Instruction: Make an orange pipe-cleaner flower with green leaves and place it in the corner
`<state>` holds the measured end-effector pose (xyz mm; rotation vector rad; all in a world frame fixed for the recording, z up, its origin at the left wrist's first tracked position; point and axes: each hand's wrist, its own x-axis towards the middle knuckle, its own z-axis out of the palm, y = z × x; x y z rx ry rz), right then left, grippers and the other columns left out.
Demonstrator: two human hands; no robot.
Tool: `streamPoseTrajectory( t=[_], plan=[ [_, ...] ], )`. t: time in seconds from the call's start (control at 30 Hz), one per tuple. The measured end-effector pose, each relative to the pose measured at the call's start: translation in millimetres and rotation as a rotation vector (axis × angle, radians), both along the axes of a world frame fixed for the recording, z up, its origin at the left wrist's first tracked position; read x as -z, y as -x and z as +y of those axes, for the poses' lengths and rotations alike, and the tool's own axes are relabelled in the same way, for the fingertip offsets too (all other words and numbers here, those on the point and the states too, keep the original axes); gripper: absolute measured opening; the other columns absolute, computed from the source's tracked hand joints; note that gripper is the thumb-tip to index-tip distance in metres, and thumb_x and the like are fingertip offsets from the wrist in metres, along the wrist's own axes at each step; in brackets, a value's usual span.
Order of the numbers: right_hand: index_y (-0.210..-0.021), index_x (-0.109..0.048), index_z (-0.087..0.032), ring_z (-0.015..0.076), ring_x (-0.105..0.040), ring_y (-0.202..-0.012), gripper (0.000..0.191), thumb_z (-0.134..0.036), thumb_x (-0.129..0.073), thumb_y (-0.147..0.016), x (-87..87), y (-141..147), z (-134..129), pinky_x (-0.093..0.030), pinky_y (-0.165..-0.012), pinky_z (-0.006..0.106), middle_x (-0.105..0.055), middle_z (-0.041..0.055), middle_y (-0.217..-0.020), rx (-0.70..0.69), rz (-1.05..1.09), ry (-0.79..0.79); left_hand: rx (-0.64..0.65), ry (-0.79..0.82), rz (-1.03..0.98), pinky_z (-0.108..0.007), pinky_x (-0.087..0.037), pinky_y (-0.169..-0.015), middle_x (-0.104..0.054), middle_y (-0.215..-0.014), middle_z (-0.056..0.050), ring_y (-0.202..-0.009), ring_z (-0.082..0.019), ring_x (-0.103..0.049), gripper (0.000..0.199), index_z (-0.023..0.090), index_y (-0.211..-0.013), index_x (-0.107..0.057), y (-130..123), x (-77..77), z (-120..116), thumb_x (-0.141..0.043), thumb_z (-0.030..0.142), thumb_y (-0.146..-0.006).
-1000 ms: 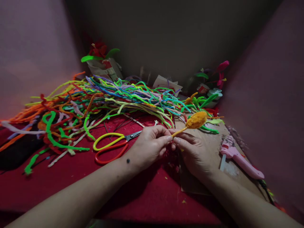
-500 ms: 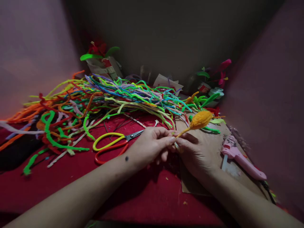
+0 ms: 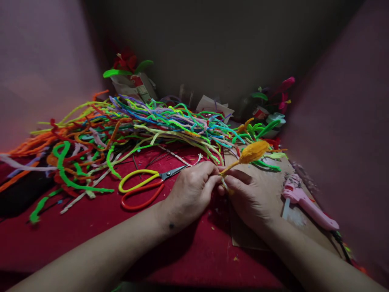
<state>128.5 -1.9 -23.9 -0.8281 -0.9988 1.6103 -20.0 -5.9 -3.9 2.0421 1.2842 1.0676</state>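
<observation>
A yellow-orange fuzzy flower bud (image 3: 254,152) tilts up to the right on a thin stem of the same colour. The stem's lower end is pinched by my left hand (image 3: 194,188), its fingers curled and the back of the hand turned up. My right hand (image 3: 249,196) grips the same stem just below the bud, thumb and forefinger together. The fingertips of both hands nearly meet, and they hide the bottom of the stem. A small pale bit shows between them. Scissors (image 3: 162,175) with one yellow and one red handle lie left of my left hand.
Many coloured pipe cleaners (image 3: 170,117) are heaped across the back and left of the red cloth (image 3: 182,259). A pink glue gun (image 3: 310,202) lies on cardboard (image 3: 247,237) at the right. Fuzzy flowers in containers stand at the back, beside a white paper (image 3: 212,106).
My left hand has rolled over, its lower fingers now tucked from view. The bud and stem have shifted slightly left and turned a little.
</observation>
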Motion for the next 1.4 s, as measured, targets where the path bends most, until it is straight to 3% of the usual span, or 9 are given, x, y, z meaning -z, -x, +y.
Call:
streamPoseTrajectory(
  t=[0.27,0.43,0.77,1.13,1.4],
  plan=[
    [-0.086,-0.072,-0.021,0.0111,-0.043,-0.060,0.014,-0.022,-0.067,-0.074,1.8,-2.5,0.1,-0.035,-0.058,0.025,-0.056,-0.0008,-0.066,-0.007,-0.069,-0.020,0.074,0.300,-0.285,-0.018,-0.039,-0.056,-0.061,-0.064,0.002,-0.058,-0.009,-0.052,0.016,0.015,-0.069,-0.062,-0.1,-9.7,-0.1,-0.051,0.017,-0.080],
    [-0.086,-0.073,-0.021,0.0108,-0.045,-0.063,0.015,-0.021,-0.068,-0.072,1.3,-2.2,1.3,-0.035,-0.056,0.024,-0.058,-0.0001,-0.071,-0.016,-0.044,0.002,0.079,0.524,-0.465,-0.016,-0.029,-0.041,-0.048,-0.046,0.007,-0.037,-0.003,-0.035,0.015,0.014,-0.063,-0.060,-3.9,-16.9,-0.5,-0.054,0.014,-0.077],
    [-0.087,-0.073,-0.020,0.0094,-0.045,-0.055,0.019,-0.026,-0.070,-0.069,0.3,-1.3,0.8,-0.035,-0.052,0.023,-0.060,-0.0003,-0.065,-0.007,-0.040,0.062,0.112,0.640,-0.572,-0.015,-0.025,-0.035,-0.044,-0.040,0.008,-0.034,-0.002,-0.033,0.015,0.013,-0.060,-0.059,-2.3,-21.2,0.8,-0.056,0.012,-0.075],
    [-0.089,-0.073,-0.020,0.0078,-0.046,-0.052,0.020,-0.024,-0.072,-0.069,2.6,-1.8,2.4,-0.036,-0.050,0.021,-0.064,-0.0002,-0.067,-0.033,0.009,0.084,0.184,0.754,-0.672,-0.014,-0.024,-0.034,-0.058,-0.052,0.002,-0.034,-0.001,-0.036,0.014,0.011,-0.062,-0.059,1.1,-14.2,4.9,-0.061,0.020,-0.072],
    [-0.083,-0.074,-0.019,0.0106,-0.056,-0.060,0.020,-0.024,-0.076,-0.064,5.6,-0.9,4.2,-0.042,-0.053,0.020,-0.067,0.0010,-0.069,-0.013,0.044,0.116,0.250,0.853,-0.719,-0.013,-0.021,-0.032,-0.052,-0.046,0.004,-0.032,-0.001,-0.033,0.019,0.011,-0.062,-0.058,3.2,-7.6,6.8,-0.062,0.024,-0.075]
  ],
)
